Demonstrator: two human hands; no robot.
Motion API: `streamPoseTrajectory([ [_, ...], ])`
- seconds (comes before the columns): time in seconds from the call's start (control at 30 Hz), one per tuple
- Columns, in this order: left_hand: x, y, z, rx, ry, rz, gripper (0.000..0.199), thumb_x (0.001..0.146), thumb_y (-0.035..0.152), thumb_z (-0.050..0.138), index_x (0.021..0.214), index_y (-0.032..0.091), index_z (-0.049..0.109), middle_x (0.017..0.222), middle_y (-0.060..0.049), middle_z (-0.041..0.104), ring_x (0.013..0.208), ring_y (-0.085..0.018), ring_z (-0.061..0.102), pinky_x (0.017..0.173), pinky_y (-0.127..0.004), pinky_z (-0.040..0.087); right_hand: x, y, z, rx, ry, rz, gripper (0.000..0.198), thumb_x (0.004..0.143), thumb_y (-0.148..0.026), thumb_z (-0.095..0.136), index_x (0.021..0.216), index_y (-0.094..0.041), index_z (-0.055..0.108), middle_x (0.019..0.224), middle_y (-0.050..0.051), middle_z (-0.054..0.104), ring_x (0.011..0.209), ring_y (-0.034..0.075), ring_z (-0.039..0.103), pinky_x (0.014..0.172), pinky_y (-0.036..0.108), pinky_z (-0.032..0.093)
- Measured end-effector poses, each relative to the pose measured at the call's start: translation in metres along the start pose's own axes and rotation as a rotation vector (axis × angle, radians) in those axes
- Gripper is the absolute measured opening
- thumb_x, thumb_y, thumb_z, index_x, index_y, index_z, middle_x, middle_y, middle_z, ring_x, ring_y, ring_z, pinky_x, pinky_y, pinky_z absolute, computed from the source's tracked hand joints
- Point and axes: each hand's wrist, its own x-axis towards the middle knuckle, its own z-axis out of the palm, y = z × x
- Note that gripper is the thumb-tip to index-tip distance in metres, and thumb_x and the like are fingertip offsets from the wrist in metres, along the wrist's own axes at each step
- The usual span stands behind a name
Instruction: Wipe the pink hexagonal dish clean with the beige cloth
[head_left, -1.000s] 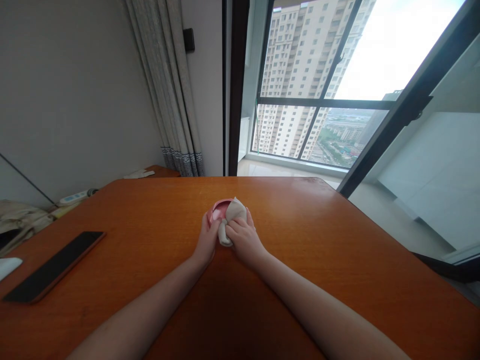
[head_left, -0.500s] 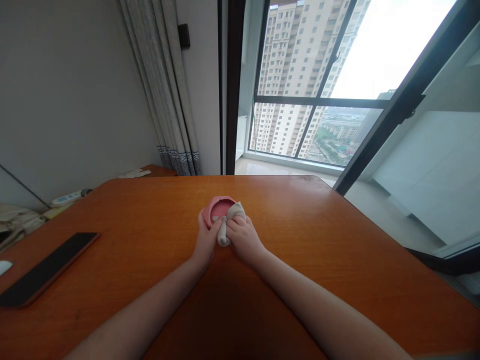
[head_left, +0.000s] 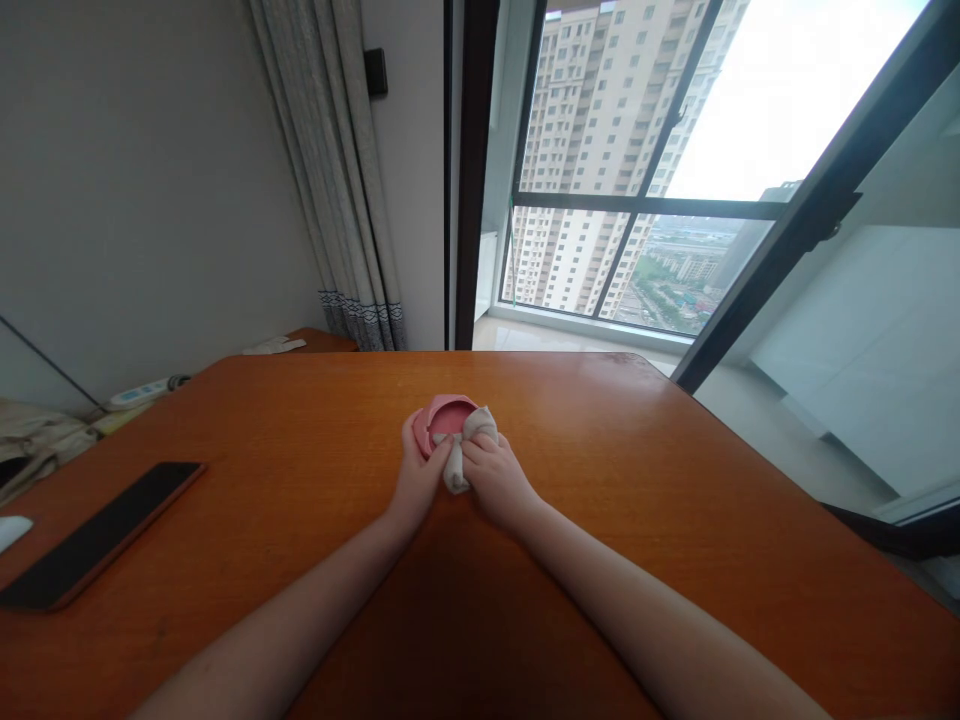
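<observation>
A pink round dish with a raised rim and hollow middle (head_left: pixel 450 415) is tilted toward me above the wooden table (head_left: pixel 315 420). My left hand (head_left: pixel 417 470) is closed around its left side, thumb along the near edge. A whitish cloth (head_left: pixel 480 425) is bunched over the dish's near right rim, with one end (head_left: pixel 456 472) hanging down between my hands. My right hand (head_left: pixel 496 475) grips the cloth and presses it against the dish. The fingertips behind the dish and inside the cloth are hidden.
On the table's left lies a long black flat pad (head_left: pixel 105 535), with a white object (head_left: pixel 13 530) partly in view beside it. Past the left edge are a power strip (head_left: pixel 142 393) and some fabric. Beyond the table are a curtain (head_left: pixel 352 200) and a window.
The whole view has shifted slightly, so everything sits a little further right. Both hands keep their holds on the dish and the cloth, with hardly any other movement.
</observation>
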Motion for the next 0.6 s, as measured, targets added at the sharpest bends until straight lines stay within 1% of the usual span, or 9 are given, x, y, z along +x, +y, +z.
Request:
streamPoseTrajectory([
  [0.07,0.006,0.000,-0.005,0.017,-0.030,0.010,0.049,0.078,0.032,0.051,0.123,0.018,0.039,0.129,-0.010,0.048,0.122,-0.021,0.044,0.107,-0.037,0.031,0.002,0.003,-0.002,0.028,-0.019,-0.053,0.013,0.091,-0.019,0.049,0.086,-0.019,0.061,0.082,0.002,0.061,0.084,0.017,0.047,0.078,0.034,0.032],
  [0.13,0.012,0.003,-0.014,0.066,-0.091,0.039,0.045,0.077,0.027,0.049,0.120,0.017,0.043,0.129,-0.010,0.049,0.124,-0.022,0.043,0.109,-0.038,0.028,0.003,0.008,-0.004,0.043,-0.058,-0.102,0.015,0.091,-0.020,0.048,0.083,-0.019,0.060,0.083,0.002,0.061,0.086,0.017,0.048,0.078,0.033,0.032],
  [0.23,0.013,0.007,-0.019,0.112,-0.155,0.096,0.052,0.073,0.024,0.056,0.124,0.018,0.043,0.132,-0.009,0.047,0.127,-0.024,0.040,0.110,-0.039,0.027,0.003,0.011,-0.004,-0.002,-0.079,-0.081,0.013,0.091,-0.020,0.049,0.084,-0.019,0.060,0.086,0.003,0.061,0.088,0.018,0.048,0.077,0.033,0.032],
  [0.3,0.005,0.005,-0.011,0.050,-0.100,0.071,0.061,0.072,0.027,0.061,0.128,0.020,0.038,0.136,-0.009,0.044,0.127,-0.024,0.040,0.108,-0.039,0.029,0.001,0.009,-0.003,-0.038,-0.064,-0.052,0.011,0.089,-0.019,0.051,0.084,-0.019,0.060,0.085,0.003,0.061,0.088,0.018,0.047,0.075,0.034,0.032],
  [0.37,-0.004,-0.001,-0.001,-0.077,-0.004,-0.010,0.064,0.074,0.031,0.061,0.131,0.023,0.032,0.136,-0.009,0.043,0.124,-0.023,0.044,0.105,-0.037,0.034,-0.001,0.005,-0.003,-0.044,-0.041,-0.039,0.010,0.089,-0.018,0.052,0.085,-0.019,0.061,0.083,0.003,0.061,0.085,0.018,0.047,0.074,0.034,0.031],
  [0.4,-0.007,-0.004,0.003,-0.131,0.024,-0.050,0.062,0.076,0.032,0.060,0.130,0.023,0.031,0.133,-0.009,0.045,0.121,-0.022,0.047,0.102,-0.036,0.037,-0.002,0.004,-0.003,-0.037,-0.029,-0.034,0.010,0.089,-0.018,0.052,0.086,-0.019,0.061,0.083,0.003,0.061,0.084,0.018,0.046,0.074,0.034,0.031],
  [0.47,-0.007,-0.006,0.004,-0.164,0.028,-0.095,0.052,0.078,0.034,0.056,0.125,0.022,0.036,0.125,-0.008,0.050,0.112,-0.020,0.052,0.098,-0.035,0.041,-0.001,0.003,-0.004,-0.010,-0.022,-0.035,0.011,0.089,-0.018,0.051,0.087,-0.019,0.062,0.083,0.003,0.061,0.083,0.018,0.046,0.074,0.034,0.032],
  [0.53,0.001,-0.004,-0.003,-0.080,-0.025,-0.090,0.041,0.079,0.032,0.052,0.117,0.020,0.044,0.116,-0.007,0.055,0.108,-0.020,0.054,0.096,-0.036,0.041,0.000,0.006,-0.005,0.012,-0.040,-0.070,0.011,0.089,-0.018,0.051,0.086,-0.019,0.062,0.084,0.003,0.060,0.083,0.017,0.046,0.075,0.033,0.032],
  [0.6,0.009,0.001,-0.014,0.052,-0.109,-0.034,0.037,0.077,0.028,0.052,0.112,0.019,0.049,0.114,-0.006,0.056,0.110,-0.021,0.052,0.099,-0.038,0.038,0.001,0.011,-0.006,0.011,-0.065,-0.109,0.009,0.088,-0.018,0.052,0.085,-0.019,0.061,0.086,0.003,0.060,0.086,0.017,0.047,0.076,0.033,0.033],
])
